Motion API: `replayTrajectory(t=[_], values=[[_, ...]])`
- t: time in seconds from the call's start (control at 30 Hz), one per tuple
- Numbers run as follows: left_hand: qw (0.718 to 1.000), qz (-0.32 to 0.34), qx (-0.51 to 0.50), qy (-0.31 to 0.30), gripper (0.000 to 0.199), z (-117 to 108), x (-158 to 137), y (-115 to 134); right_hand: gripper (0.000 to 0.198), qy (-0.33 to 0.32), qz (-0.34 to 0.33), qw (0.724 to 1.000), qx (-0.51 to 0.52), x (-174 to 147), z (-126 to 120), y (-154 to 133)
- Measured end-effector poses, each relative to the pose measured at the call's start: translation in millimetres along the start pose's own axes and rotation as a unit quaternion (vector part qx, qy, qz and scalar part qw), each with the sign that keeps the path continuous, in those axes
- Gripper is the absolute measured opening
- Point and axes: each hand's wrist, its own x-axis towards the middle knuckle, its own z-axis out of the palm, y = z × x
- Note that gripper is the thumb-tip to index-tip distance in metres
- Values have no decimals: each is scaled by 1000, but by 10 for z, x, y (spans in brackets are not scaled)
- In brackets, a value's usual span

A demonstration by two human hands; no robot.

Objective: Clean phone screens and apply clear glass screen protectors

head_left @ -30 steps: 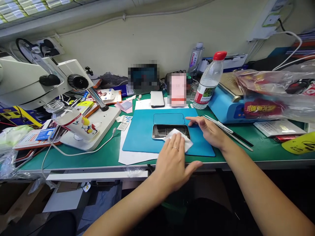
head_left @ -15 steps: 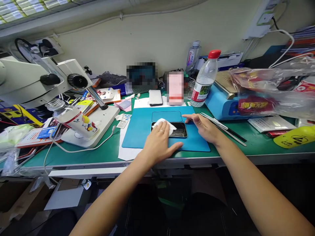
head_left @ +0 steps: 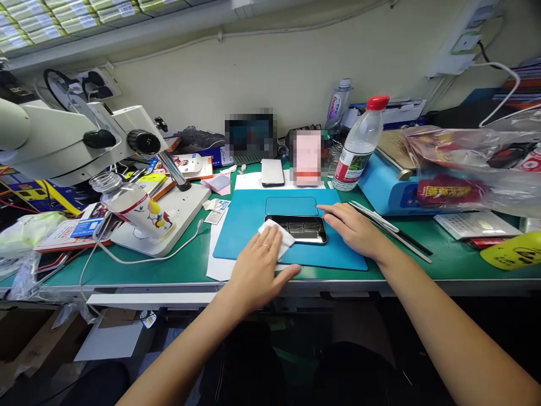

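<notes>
My left hand [head_left: 260, 270], flat, pins a white wipe [head_left: 288, 239] over the near left corner of the phone [head_left: 310, 230] on the blue mat [head_left: 234, 231]; wiping looks unfinished, though pale streaks rightward may be reflections. My right hand [head_left: 355, 230], loosely extended, grips nothing beside the separate black-edged pane [head_left: 291, 206] beyond.

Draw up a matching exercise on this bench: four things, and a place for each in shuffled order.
Things
1. white wipe
2. black-outlined panel
3. blue mat
4. microscope

Places
A. far left of the view
B. under the left hand
C. directly beneath the phone
D. next to the right hand

Pairs: 1-B, 2-D, 3-C, 4-A
</notes>
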Motion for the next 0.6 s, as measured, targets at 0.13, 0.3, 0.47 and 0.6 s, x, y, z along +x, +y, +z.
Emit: replayTrajectory(t=[0.13,0.3,0.47,0.6], values=[[1000,-8,1,-20,78,-41,88,-128,52,-18,0,1000,-7,-6,-11,-27],[1000,-16,-15,-5,85,-5,378,14,67,-67,-24,997,-12,-41,-62,-63],[998,29,-46,6,87,19,590,294,80,-110,-25,993,-26,-53,-99,-92],[998,48,-40,24,91,98,661,485,74,-94,-24,995,-29,-53,-91,-107]])
